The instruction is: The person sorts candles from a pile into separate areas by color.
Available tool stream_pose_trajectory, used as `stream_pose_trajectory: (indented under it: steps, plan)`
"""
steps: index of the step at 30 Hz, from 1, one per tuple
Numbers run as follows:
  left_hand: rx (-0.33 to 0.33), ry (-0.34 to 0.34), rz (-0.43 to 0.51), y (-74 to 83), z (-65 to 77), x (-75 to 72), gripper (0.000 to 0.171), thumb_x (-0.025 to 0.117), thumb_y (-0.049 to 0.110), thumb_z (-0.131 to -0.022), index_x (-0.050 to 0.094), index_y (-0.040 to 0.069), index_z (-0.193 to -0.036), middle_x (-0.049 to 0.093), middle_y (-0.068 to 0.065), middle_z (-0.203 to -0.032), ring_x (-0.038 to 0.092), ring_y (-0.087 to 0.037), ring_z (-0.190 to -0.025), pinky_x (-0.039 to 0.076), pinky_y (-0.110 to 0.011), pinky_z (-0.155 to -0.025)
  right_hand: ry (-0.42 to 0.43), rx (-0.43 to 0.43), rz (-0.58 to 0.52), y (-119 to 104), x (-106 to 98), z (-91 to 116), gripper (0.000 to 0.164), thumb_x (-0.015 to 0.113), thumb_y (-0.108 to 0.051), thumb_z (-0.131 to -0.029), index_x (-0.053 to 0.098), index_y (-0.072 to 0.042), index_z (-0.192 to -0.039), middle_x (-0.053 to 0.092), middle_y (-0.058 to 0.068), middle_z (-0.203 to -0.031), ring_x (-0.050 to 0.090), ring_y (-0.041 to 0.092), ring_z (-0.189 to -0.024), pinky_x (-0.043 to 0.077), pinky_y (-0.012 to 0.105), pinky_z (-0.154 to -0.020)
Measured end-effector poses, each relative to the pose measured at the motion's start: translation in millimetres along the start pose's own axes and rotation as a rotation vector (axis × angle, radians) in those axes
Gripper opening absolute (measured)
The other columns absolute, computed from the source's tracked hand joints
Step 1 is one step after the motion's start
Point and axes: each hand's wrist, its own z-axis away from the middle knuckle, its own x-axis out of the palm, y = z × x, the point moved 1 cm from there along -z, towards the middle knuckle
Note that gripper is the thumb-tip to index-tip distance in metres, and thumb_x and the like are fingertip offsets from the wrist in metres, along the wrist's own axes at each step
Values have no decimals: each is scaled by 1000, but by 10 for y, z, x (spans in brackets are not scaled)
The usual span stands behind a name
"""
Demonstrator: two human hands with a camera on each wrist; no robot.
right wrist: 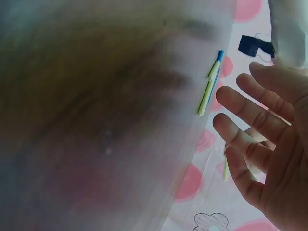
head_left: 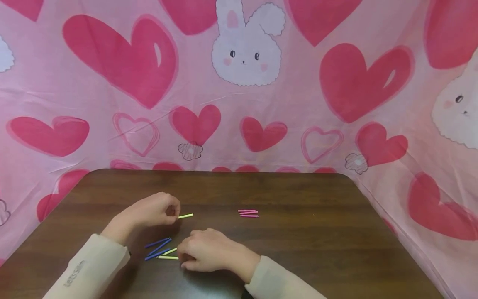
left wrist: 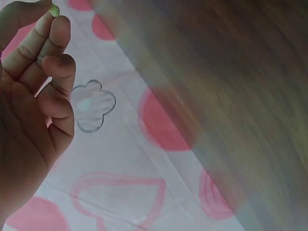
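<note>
My left hand [head_left: 154, 209] pinches one end of a thin yellow-green stick [head_left: 186, 216] between thumb and fingertips. Only the stick's tip [left wrist: 55, 10] pokes out from the fingers in the left wrist view. Nearer the front, my right hand [head_left: 209, 251] hovers beside two more yellow-green sticks [head_left: 168, 258]. Its fingers [right wrist: 250, 115] are spread and loosely bent, with nothing held. Several blue sticks [head_left: 157, 254] lie to the left of that hand, one of them under or against the yellow-green ones. Further off sits a small group of pink sticks [head_left: 248, 213].
Everything lies on a dark brown wooden table [head_left: 317, 232] with rounded far corners. Behind it and along its sides hangs a pink cloth [head_left: 231, 99] printed with hearts and white rabbits. Both forearms reach in from the front in light sleeves [head_left: 97, 261].
</note>
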Motion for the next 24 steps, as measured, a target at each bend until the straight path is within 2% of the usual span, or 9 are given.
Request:
stream_pose_trajectory:
  steps: [8,17,24]
  plan:
    - [22,-52,19,-47,-211,110,16,73,10,-79,65,22,-71,54,14,-64,45,-2,-62,44,-21,-60,-20,-4,-14,-12,19,-13,6,69,-38,-91,68,-33,-94,57,-25,-78,49,-2,-80,32,18,-57]
    - [32,-61,16,-116,-380,182,16,74,12,-80,66,21,-71,54,13,-64,45,-3,-62,43,-21,-59,-22,-18,-1,-15,14,-21,5,69,-39,-91,68,-34,-92,58,-26,-79,49,-2,-81,31,18,-58]
    - [55,-80,14,-90,-574,236,17,73,11,-80,65,21,-69,52,13,-62,44,-2,-58,42,-20,-55,-43,-26,-35,-9,9,-12,6,67,-38,-92,67,-33,-91,54,-25,-77,47,-3,-79,31,18,-58]
